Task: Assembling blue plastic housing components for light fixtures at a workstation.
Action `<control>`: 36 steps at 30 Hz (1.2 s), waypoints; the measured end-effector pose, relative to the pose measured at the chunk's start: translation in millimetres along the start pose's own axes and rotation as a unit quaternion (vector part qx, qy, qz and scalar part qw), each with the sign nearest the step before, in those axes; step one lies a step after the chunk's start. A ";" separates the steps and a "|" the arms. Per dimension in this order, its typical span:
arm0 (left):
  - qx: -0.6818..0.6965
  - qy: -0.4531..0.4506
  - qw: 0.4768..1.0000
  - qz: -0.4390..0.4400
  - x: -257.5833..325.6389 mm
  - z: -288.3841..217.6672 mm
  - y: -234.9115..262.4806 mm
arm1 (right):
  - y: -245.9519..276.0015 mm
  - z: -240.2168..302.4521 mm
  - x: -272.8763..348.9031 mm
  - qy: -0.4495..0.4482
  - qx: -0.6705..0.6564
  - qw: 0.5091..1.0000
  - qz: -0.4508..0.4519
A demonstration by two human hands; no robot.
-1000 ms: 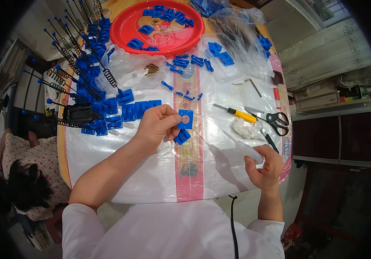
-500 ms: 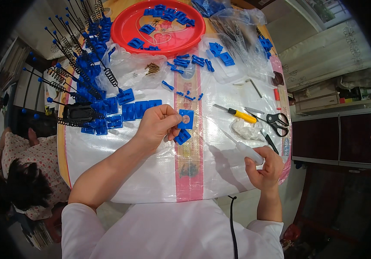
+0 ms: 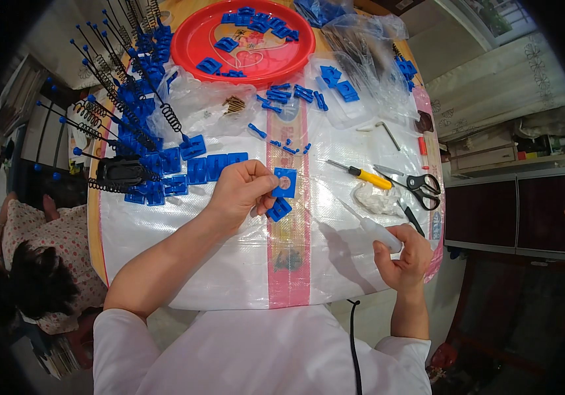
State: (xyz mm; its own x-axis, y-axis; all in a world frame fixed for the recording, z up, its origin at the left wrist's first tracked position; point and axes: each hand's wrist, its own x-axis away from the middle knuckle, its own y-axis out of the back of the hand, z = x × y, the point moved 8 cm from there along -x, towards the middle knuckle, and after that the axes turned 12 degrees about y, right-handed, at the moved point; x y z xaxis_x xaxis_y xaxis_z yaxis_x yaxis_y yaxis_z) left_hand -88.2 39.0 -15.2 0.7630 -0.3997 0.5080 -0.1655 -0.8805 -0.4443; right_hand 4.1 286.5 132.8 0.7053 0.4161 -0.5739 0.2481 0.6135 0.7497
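Observation:
My left hand [image 3: 238, 195] pinches a flat blue square plastic piece [image 3: 286, 184] by its left edge, over the pink band of the table cover. A pale round area shows in its middle. Just below it is another blue plastic piece [image 3: 279, 210]; whether it lies on the table or touches my fingers, I cannot tell. On the right, my right hand [image 3: 406, 259] is wrapped round a whitish squeeze bottle [image 3: 380, 234]. The bottle's long thin nozzle points up and left toward the blue square, apart from it.
Blue bases with black springs [image 3: 128, 125] crowd the left. A red tray [image 3: 183, 62] of blue parts stands at the back, near brown screws [image 3: 233, 104]. On the right lie a yellow-handled screwdriver [image 3: 373, 178], scissors [image 3: 420, 187] and a hex key [image 3: 388, 136]. Someone in patterned clothing [image 3: 65, 263] is at left.

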 end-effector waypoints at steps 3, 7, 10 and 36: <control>0.007 -0.003 1.000 0.000 0.4 -0.6 -0.9 | -0.4 -1.0 0.9 0.000 -0.001 1.000 -0.002; 0.008 -0.002 1.000 0.005 0.4 -0.3 -0.1 | -1.0 -1.0 0.4 0.003 -0.002 1.000 0.002; 0.008 -0.004 1.000 0.006 0.2 0.3 0.6 | -1.5 -0.8 0.2 0.002 0.000 1.000 0.006; 0.029 -0.012 0.999 0.005 0.2 0.3 -1.8 | -3.6 -0.2 -1.1 0.003 -0.007 1.000 0.002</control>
State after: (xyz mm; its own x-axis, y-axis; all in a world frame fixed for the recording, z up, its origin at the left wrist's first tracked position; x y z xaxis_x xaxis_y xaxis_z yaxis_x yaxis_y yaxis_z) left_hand -87.6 40.6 -14.5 0.7765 -0.4009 0.4861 -0.1363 -0.8601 -0.4916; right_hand 2.3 284.0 130.6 0.7025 0.4222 -0.5730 0.2364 0.6209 0.7474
